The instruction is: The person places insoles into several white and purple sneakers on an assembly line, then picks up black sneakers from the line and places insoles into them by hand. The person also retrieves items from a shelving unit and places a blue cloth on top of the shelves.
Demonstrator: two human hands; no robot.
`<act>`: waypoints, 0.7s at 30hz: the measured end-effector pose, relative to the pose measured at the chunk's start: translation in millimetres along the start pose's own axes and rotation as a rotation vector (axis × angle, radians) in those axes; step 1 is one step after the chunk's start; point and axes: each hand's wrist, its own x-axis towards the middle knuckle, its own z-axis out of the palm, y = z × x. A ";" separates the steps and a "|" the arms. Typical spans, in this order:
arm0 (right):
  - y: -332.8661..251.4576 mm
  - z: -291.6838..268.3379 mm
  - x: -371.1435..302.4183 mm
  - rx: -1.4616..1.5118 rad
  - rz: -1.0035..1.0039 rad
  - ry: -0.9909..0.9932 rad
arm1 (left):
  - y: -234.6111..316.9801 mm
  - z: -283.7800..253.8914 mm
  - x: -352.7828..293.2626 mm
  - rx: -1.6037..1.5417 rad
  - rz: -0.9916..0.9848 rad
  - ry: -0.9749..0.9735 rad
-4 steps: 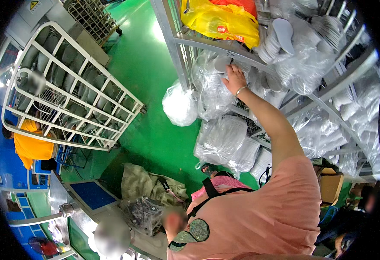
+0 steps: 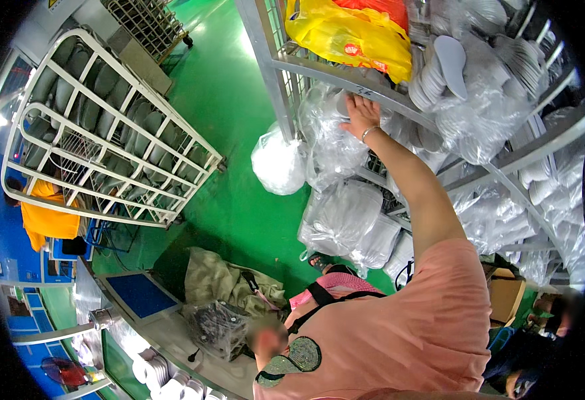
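My right arm reaches up and forward to a metal rack. There my right hand [image 2: 361,119] lies back up, thumb out and fingers stretched, with the fingertips at the lower side of a grey shelf beam [image 2: 392,99]. Nothing shows gripped in it. Just left of the fingers is a clear plastic bag [image 2: 332,143] with pale pieces inside. A knotted white bag [image 2: 279,160] hangs beside it. My left hand [image 2: 267,337] is near my chest at the lower middle. It is blurred, so its fingers cannot be made out.
Stacked white sole-shaped pieces [image 2: 432,73] and a yellow bag [image 2: 349,40] fill the upper shelf. Bagged white stacks [image 2: 342,213] sit lower. At left stands a white wheeled rack [image 2: 106,110] of grey soles. A person in orange [image 2: 49,213] is beyond it. A cardboard box [image 2: 504,297] is at right.
My right hand has moved slightly, and the white rounded piece ahead of its fingers is now mostly hidden. The whole view has shifted a little.
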 end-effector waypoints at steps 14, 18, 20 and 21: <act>55.7 29.2 40.9 0.423 -0.248 -0.192 | 27.4 44.6 7.5 0.083 -0.015 -0.055; 33.2 -6.5 37.5 0.246 -0.196 -0.163 | 41.4 52.9 -4.1 1.052 0.396 -0.148; 1.2 -42.9 26.1 0.418 0.014 -0.401 | 52.5 60.0 -12.9 1.544 0.722 -0.060; -0.4 -40.2 13.6 0.364 -0.098 -0.224 | 60.9 63.9 -13.0 1.447 0.673 -0.005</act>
